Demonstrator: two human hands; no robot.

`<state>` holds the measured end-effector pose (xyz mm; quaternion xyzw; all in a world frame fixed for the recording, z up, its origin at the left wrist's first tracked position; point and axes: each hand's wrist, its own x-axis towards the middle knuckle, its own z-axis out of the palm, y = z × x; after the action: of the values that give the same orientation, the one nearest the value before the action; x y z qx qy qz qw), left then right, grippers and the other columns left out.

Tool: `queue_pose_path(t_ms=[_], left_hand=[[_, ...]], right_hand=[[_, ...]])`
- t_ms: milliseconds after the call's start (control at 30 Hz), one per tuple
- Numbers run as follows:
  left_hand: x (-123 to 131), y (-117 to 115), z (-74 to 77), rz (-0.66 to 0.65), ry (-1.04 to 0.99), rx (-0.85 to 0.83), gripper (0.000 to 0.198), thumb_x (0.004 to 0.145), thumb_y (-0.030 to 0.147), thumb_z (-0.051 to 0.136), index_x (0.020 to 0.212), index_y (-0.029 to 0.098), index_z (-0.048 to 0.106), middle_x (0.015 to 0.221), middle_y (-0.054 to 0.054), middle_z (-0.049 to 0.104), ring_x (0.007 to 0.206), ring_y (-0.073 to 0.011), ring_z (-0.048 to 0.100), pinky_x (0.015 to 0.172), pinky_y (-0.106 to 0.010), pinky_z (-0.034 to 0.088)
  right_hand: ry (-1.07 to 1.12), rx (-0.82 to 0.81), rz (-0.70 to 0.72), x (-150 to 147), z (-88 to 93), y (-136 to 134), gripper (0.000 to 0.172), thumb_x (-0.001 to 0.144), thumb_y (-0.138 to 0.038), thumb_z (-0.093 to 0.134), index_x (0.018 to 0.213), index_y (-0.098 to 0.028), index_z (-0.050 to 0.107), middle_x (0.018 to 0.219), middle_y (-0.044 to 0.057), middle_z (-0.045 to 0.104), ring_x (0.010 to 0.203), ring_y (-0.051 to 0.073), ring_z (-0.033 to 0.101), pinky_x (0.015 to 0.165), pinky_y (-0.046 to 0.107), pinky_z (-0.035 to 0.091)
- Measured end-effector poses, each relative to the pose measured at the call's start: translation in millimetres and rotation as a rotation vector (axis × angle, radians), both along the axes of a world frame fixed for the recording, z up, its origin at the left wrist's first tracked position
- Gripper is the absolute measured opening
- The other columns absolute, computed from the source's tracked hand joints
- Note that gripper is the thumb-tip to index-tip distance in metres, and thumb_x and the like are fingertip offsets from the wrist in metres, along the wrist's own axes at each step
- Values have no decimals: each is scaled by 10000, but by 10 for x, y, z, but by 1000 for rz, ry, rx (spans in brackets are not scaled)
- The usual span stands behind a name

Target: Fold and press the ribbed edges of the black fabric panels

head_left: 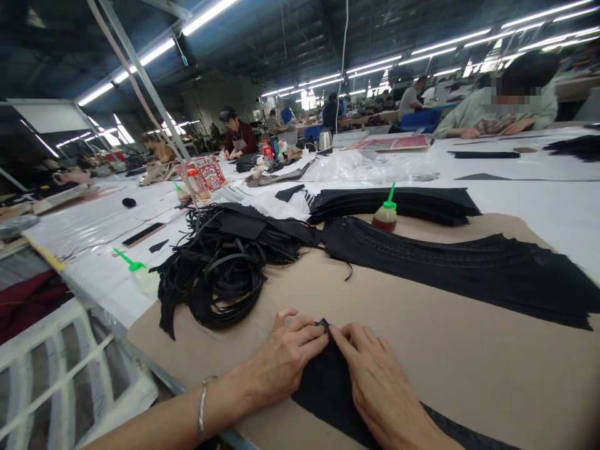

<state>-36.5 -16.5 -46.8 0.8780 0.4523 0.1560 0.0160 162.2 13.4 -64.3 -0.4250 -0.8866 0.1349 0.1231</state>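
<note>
A flat black fabric piece (328, 384) lies on the brown cardboard sheet (422, 331) near the front edge. My left hand (285, 359) and my right hand (375, 381) both rest on it. Their fingertips meet at its far tip and pinch it there, fingers pressed together. A silver bracelet is on my left wrist. A tangle of black straps (220, 269) lies just beyond my left hand. A long fanned row of black cut pieces (469, 262) stretches beyond my right hand.
A glue bottle with a green nozzle (385, 214) stands behind the row; another green-nozzled bottle (135, 270) lies at the left. A second stack of black pieces (398, 203) sits farther back. Other people work at the long white table (539, 206). A white rack (60, 369) is lower left.
</note>
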Motion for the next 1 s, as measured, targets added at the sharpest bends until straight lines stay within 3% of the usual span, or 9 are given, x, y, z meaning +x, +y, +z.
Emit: queue_pose_path(t_ms=[233,500,733,833,1000], left_hand=[[7,-14,50,17,2,-26,379,911,113,479,1272,220,524,1214,-38,631,1111,-169,512,1033,-388,223],[7,-45,36,49,-41,-62,416,916,104,476,1306,248,494,1243,-23,611,1135,-184,483,1053,-411,185],[7,-66,32,53,-45,-83,420,934,118,455,1330,256,475,1251,-37,603,1151,-199,480,1058,-436,171],[8,-65,36,54,-43,-89,398,939,118,450,1309,260,489,1268,-35,590,1163,-192,479,1062,-436,171],[23,-67,51,65,-34,-83,396,939,103,441,1300,258,488,1267,-33,578,1177,-185,468,1068,-430,185]], right_hand=[[67,-151,15,23,65,89,557,888,-3,255,1373,-176,467,1109,101,547,1003,229,485,866,386,381],[7,-118,55,34,120,117,543,889,-14,269,1323,-232,512,1084,81,558,988,237,490,822,390,368],[-2,-82,43,25,93,96,546,876,-10,307,1356,-210,474,1096,85,568,997,244,498,821,403,367],[95,-102,-19,24,66,116,425,948,-110,326,1330,-215,481,1090,78,585,1000,241,517,836,406,378],[149,-151,-86,-73,187,216,126,956,-217,453,990,-203,573,1002,58,614,950,225,559,814,355,406]])
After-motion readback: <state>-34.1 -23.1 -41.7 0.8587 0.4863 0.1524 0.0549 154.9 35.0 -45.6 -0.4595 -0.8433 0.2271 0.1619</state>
